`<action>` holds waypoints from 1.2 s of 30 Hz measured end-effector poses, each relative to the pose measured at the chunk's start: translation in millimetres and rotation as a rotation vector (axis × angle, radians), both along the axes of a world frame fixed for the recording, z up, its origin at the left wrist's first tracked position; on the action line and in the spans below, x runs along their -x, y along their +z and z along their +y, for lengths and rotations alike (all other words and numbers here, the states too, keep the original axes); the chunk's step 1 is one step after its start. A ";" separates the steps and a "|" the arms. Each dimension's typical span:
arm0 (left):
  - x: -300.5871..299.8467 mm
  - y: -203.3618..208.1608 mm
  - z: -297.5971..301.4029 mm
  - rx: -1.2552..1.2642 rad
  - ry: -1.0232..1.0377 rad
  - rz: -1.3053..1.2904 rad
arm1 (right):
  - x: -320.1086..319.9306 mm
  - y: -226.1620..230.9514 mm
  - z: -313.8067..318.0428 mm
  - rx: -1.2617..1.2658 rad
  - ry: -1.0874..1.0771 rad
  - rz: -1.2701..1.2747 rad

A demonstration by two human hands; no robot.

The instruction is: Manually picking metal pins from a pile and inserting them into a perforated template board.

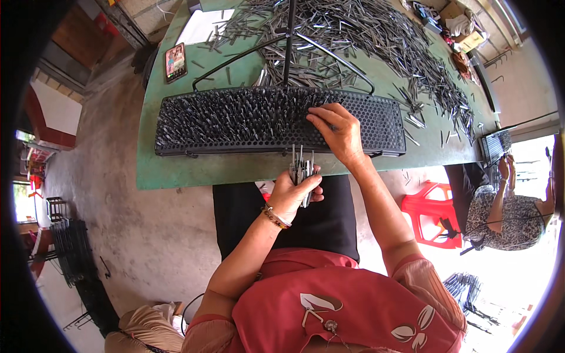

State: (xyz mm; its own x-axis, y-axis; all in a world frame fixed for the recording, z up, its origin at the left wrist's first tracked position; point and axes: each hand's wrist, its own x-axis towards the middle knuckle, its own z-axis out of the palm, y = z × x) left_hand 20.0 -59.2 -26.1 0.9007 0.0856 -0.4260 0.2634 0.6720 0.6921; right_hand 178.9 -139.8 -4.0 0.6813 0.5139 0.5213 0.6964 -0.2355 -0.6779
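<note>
My left hand (287, 195), held in front of the table edge, is closed round a bundle of thin metal strips (302, 169) that stick up past the fingers. Over a long black perforated rack (381, 125) is my right hand (341, 130), thumb and fingertips pinched together close to the holes. Whatever is between those fingertips is too small to make out. Upright strips (226, 117) crowd the rack from its left end to about my right hand. To the right of that hand the holes show bare.
Loose dark strips (365, 41) lie heaped across the green table (159, 170). A black metal frame (288, 53) rises behind the rack. A phone (175, 62) and white paper (203, 27) lie at far left. At right are a red stool (425, 215) and another person (506, 217) at work.
</note>
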 end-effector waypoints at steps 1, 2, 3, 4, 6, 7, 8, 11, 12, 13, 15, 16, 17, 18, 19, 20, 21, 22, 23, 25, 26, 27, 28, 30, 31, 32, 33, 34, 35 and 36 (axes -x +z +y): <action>0.0 0.6 -0.2 -0.004 -0.006 -0.011 | -0.2 -0.5 0.0 0.001 -0.004 -0.032; 0.2 0.2 -0.2 -0.004 -0.005 -0.010 | -0.5 -0.8 0.1 0.002 -0.008 -0.064; 0.4 -0.4 -0.2 -0.001 -0.015 -0.016 | -0.8 -0.9 0.1 0.002 -0.007 -0.063; 0.0 -0.5 -0.5 0.004 -0.028 -0.024 | -1.5 -0.2 -0.7 0.027 0.007 -0.116; -2.5 0.8 -1.2 0.021 -0.019 -0.024 | -1.5 1.3 -1.4 0.053 0.020 -0.168; -3.7 0.9 -0.8 0.036 -0.006 -0.023 | -0.7 1.1 -0.1 0.054 0.017 -0.163; -4.8 1.5 -0.2 0.036 -0.005 -0.021 | 0.1 2.0 0.8 0.055 0.013 -0.158; -6.8 5.0 2.3 0.063 -0.007 -0.004 | 6.6 13.1 -2.7 -0.033 -0.041 0.066; -7.1 6.0 3.4 0.049 0.003 -0.028 | 7.0 13.4 -9.6 -0.006 0.015 0.198; -8.6 7.6 4.0 0.034 0.009 -0.055 | 8.5 12.5 -16.0 -0.007 0.011 0.197; -11.3 9.6 4.5 0.041 0.007 -0.071 | 14.8 9.7 -27.0 0.084 0.196 0.539; -13.1 9.3 4.6 -0.016 -0.002 -0.104 | 19.7 13.3 -28.4 0.032 0.268 0.725; -14.8 9.3 4.4 -0.072 -0.010 -0.136 | 20.8 15.9 -30.5 0.027 0.262 0.720; -15.2 11.7 3.1 -0.083 -0.033 -0.135 | 21.1 18.0 -32.4 0.020 0.246 0.799; -16.4 12.3 1.8 -0.086 -0.040 -0.141 | 21.0 19.9 -34.1 0.012 0.230 0.877; -17.8 12.8 0.5 -0.083 -0.064 -0.140 | 21.3 21.1 -34.9 -0.047 0.212 0.936; -19.6 13.1 -0.5 -0.080 -0.087 -0.138 | 18.0 24.4 -36.8 -0.054 0.208 0.929; -20.8 13.2 -1.2 -0.052 -0.090 -0.112 | 13.9 29.3 -39.5 -0.074 0.157 0.931; -23.3 14.3 -1.4 -0.057 -0.094 -0.115 | 9.0 33.4 -42.1 -0.095 0.105 0.932; -29.3 16.7 -2.7 0.017 -0.069 -0.059 | -3.7 37.5 -42.8 -0.202 -0.017 0.806; -33.2 19.0 -4.4 0.014 -0.074 -0.061 | -10.1 38.6 -41.9 -0.238 -0.058 0.719; -37.6 22.0 -6.3 0.044 -0.074 -0.061 | -16.7 39.6 -40.9 -0.273 -0.099 0.633; -40.3 23.3 -7.4 0.073 -0.071 -0.057 | -23.8 36.8 -37.6 -0.278 -0.099 0.634; -42.4 15.9 -7.6 0.069 -0.085 -0.002 | -36.3 24.5 -27.4 -0.318 -0.169 0.500; -44.6 10.8 -8.2 0.074 -0.104 0.050 | -43.1 16.7 -24.9 -0.320 -0.173 0.497; -44.6 5.4 -8.4 0.082 -0.104 0.063 | -48.5 8.6 -21.4 -0.265 -0.199 0.409; -44.9 1.9 -8.4 0.078 -0.105 0.063 | -52.6 1.2 -19.8 -0.210 -0.224 0.322; -45.0 -0.6 -8.2 0.099 -0.106 0.068 | -52.5 1.0 -17.1 -0.174 -0.230 0.312; -45.0 -2.3 -7.8 0.120 -0.107 0.074 | -51.7 0.2 -14.8 -0.176 -0.231 0.313; -44.8 -3.2 -6.9 0.119 -0.107 0.076 | -50.6 -0.7 -12.7 -0.172 -0.225 0.252</action>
